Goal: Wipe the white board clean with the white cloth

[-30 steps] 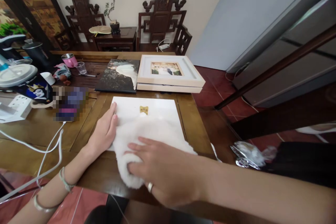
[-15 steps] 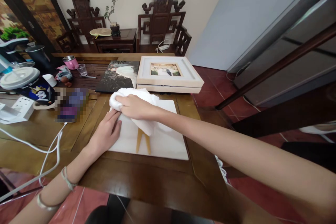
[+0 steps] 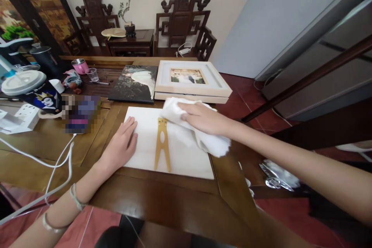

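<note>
A white board (image 3: 188,162) lies flat on the wooden table, with a yellow A-shaped piece (image 3: 162,144) on its surface; I cannot make out what kind of thing that piece is. My left hand (image 3: 122,141) rests on the board's left edge, fingers stretched out and holding nothing. In my right hand (image 3: 200,116) is a bunched white cloth (image 3: 212,143), pressed over the board's upper right part. Part of the cloth hangs past the board's right edge. The cloth's upper left corner is close to the top of the yellow piece.
Behind the board lie a framed photo (image 3: 193,79) and a dark picture panel (image 3: 135,83). At the left stand a lidded cup (image 3: 37,89), a pink mug (image 3: 80,66) and a small clear cup (image 3: 92,74). A white cable (image 3: 62,166) trails over the table's left side.
My right hand has slid the cloth rightward across the board, uncovering the top of the yellow piece. My left hand stays at the board's left edge, now apart from the cloth.
</note>
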A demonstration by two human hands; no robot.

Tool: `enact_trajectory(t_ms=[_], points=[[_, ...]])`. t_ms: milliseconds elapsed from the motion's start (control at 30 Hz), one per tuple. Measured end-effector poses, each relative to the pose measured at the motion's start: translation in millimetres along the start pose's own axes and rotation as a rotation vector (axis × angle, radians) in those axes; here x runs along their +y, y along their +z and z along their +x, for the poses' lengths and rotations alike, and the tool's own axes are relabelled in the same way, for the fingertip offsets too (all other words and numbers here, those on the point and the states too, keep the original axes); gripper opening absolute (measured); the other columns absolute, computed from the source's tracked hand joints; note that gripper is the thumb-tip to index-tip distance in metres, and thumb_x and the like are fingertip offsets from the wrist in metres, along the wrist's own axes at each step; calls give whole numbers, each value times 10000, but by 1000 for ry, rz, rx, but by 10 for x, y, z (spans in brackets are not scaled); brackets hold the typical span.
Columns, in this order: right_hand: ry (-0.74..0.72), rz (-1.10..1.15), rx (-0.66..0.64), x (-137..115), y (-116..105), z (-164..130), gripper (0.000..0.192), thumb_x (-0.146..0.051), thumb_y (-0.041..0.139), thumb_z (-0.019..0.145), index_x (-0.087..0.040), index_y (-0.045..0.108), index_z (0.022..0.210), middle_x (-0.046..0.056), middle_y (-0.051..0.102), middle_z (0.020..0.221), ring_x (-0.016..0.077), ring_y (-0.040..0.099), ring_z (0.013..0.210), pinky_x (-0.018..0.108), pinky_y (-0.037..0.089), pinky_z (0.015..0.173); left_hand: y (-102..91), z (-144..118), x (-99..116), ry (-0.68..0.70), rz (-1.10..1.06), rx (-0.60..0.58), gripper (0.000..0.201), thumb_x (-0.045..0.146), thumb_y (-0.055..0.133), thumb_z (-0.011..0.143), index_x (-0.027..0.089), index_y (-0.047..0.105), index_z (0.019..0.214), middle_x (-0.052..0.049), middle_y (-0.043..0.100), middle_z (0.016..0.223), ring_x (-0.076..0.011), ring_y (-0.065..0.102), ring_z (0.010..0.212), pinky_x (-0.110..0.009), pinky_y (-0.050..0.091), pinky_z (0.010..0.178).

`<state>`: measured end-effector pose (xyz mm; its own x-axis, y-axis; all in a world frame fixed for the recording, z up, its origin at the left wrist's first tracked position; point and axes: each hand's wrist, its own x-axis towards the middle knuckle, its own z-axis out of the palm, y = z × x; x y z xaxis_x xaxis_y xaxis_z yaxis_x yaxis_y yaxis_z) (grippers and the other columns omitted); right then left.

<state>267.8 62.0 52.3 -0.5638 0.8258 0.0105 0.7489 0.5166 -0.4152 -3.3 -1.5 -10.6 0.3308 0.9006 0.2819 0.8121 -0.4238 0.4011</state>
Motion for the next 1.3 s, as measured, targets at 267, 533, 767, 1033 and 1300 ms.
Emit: enact_trajectory(t_ms=[267, 533, 767, 1033, 1300], points=[[-208, -133, -55, -233, 249, -955, 294, -45, 400, 727, -170, 551, 946, 196, 446, 1441, 310, 228, 1429, 554, 301, 1110, -6, 12, 38, -11, 15, -19, 446, 267, 339, 958, 72, 489, 1330, -198, 444, 1459, -258, 336, 1411, -473, 270, 1169], [-232, -43, -281, -600, -57, -1248, 445, -28, 442, 695, -292, 640, 994, 43, 617, 1296, 230, 526, 1252, 374, 516, 943, 33, 20, 21, -8, -3, -14, 439, 276, 350, 959, 122, 471, 1352, -175, 436, 1471, -267, 330, 1414, -514, 261, 1163], [0, -45, -278, -92, -76, -651, 354, -116, 400, 823, -213, 609, 1092, 108, 698, 1047, 320, 559, 1192, 437, 512, 878, 9, 34, 53, -21, 5, -26, 439, 273, 356, 955, 111, 479, 1343, -182, 425, 1477, -269, 328, 1415, -503, 263, 1165], [-168, -173, -1, 35, 226, -359, 305, -71, 425, 792, -129, 569, 1055, 226, 516, 1356, 387, 254, 1405, 710, 220, 1049, -4, 40, 64, -24, -10, -20, 437, 286, 367, 950, 106, 494, 1327, -183, 442, 1465, -266, 334, 1411, -500, 270, 1164], [-174, -53, -122, -554, 386, -1173, 499, -52, 478, 698, -215, 566, 1162, 108, 424, 1483, 314, 187, 1441, 619, 243, 1124, 8, 36, 62, -8, 2, -12, 434, 286, 360, 955, 120, 488, 1335, -177, 441, 1468, -267, 334, 1411, -517, 275, 1157]])
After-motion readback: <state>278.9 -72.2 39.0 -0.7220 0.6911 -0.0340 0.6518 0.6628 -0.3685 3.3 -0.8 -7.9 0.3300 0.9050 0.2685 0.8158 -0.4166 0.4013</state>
